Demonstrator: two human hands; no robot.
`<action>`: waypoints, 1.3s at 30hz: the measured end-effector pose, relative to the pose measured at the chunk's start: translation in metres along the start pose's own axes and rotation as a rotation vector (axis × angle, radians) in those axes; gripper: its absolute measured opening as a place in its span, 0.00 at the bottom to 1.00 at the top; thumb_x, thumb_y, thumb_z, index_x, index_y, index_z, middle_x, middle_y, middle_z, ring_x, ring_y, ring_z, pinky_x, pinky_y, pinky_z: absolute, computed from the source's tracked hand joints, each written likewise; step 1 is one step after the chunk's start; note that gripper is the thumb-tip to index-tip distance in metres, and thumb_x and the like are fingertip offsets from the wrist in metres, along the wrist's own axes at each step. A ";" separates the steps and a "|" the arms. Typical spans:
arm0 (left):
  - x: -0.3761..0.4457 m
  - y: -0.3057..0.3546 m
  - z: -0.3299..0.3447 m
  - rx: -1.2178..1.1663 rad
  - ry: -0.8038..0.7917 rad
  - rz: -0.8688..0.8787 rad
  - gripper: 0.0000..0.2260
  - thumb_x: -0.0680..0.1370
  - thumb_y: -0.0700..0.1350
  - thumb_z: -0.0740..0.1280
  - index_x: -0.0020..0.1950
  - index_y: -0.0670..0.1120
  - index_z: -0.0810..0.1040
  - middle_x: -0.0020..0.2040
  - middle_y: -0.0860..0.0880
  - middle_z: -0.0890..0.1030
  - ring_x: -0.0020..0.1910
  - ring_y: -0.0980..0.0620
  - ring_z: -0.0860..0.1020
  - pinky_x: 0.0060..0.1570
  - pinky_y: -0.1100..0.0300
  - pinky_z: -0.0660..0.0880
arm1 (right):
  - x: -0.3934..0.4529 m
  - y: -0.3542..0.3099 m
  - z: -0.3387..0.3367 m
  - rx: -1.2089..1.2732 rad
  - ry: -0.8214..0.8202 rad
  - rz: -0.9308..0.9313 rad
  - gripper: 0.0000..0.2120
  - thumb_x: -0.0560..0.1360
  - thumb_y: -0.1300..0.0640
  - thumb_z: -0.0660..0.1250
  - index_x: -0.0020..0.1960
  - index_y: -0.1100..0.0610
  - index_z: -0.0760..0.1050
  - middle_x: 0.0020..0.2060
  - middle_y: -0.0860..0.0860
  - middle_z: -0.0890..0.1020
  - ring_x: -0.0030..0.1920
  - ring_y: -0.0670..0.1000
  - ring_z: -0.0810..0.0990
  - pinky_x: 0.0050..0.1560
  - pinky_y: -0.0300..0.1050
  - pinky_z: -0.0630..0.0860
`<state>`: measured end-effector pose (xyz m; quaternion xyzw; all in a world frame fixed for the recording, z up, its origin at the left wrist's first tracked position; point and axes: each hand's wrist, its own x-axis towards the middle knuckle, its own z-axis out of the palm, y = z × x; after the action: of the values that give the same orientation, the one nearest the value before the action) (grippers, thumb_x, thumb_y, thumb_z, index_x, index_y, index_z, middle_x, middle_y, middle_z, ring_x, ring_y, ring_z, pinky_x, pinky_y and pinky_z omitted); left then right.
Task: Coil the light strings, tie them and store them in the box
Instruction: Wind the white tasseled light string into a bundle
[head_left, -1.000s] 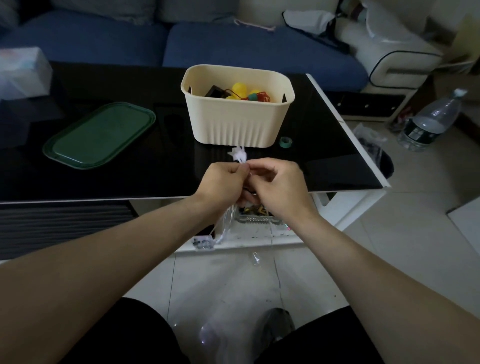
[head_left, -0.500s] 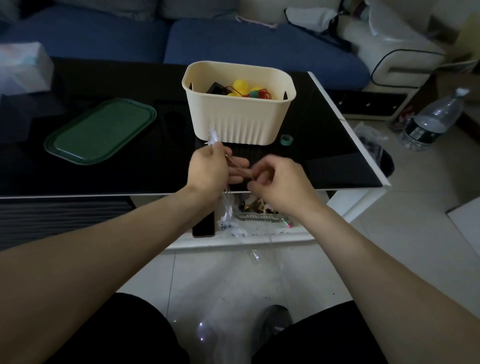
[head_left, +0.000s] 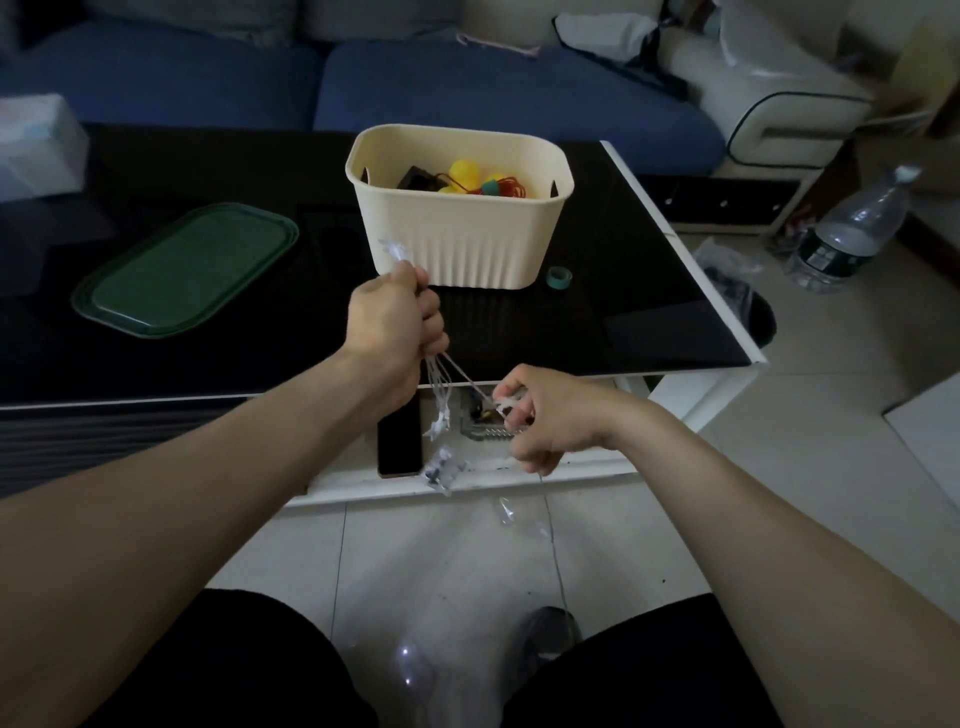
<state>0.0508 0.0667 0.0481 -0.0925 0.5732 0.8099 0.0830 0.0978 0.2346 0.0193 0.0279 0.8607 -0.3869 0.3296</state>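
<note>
My left hand (head_left: 395, 325) is a closed fist around several loops of a clear light string (head_left: 439, 387), just in front of the cream box (head_left: 457, 249). A few small white lights stick out above the fist and more dangle below it. One strand runs taut down and right to my right hand (head_left: 540, 415), which pinches it by a small white light below the table's front edge. The box stands on the black table (head_left: 597, 312) and holds a string of yellow and coloured ball lights (head_left: 470, 179) with red wire.
The box's green lid (head_left: 187, 270) lies on the table at left. A small green tape roll (head_left: 559, 276) sits right of the box. A phone (head_left: 399, 441) rests on the lower shelf. A water bottle (head_left: 852, 234) stands on the floor at right. A blue sofa is behind.
My hands, together a second ago, have drawn apart. The left rose toward the box holding the loops; the right dropped down and right, stretching a strand between them.
</note>
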 end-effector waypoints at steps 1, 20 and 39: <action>0.001 0.001 -0.001 -0.001 0.007 0.009 0.14 0.84 0.44 0.52 0.38 0.48 0.66 0.25 0.53 0.62 0.23 0.55 0.57 0.24 0.61 0.57 | 0.001 0.003 -0.002 -0.028 -0.009 0.016 0.22 0.74 0.71 0.69 0.61 0.53 0.69 0.51 0.58 0.79 0.34 0.50 0.84 0.38 0.44 0.81; 0.006 0.003 -0.012 0.031 0.118 0.092 0.14 0.85 0.44 0.51 0.42 0.46 0.68 0.28 0.50 0.66 0.22 0.54 0.65 0.25 0.62 0.65 | -0.019 0.021 -0.046 0.121 0.781 -0.370 0.05 0.77 0.52 0.73 0.44 0.53 0.82 0.29 0.48 0.84 0.28 0.43 0.82 0.30 0.30 0.74; -0.007 -0.029 0.010 0.210 -0.071 -0.098 0.15 0.86 0.44 0.54 0.43 0.41 0.73 0.40 0.42 0.81 0.30 0.49 0.81 0.32 0.56 0.81 | -0.006 -0.003 0.001 0.075 0.409 -0.389 0.12 0.79 0.47 0.68 0.44 0.55 0.76 0.21 0.43 0.72 0.22 0.41 0.67 0.29 0.37 0.66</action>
<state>0.0643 0.0854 0.0268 -0.0825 0.6462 0.7433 0.1521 0.1016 0.2332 0.0245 -0.0480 0.8837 -0.4606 0.0675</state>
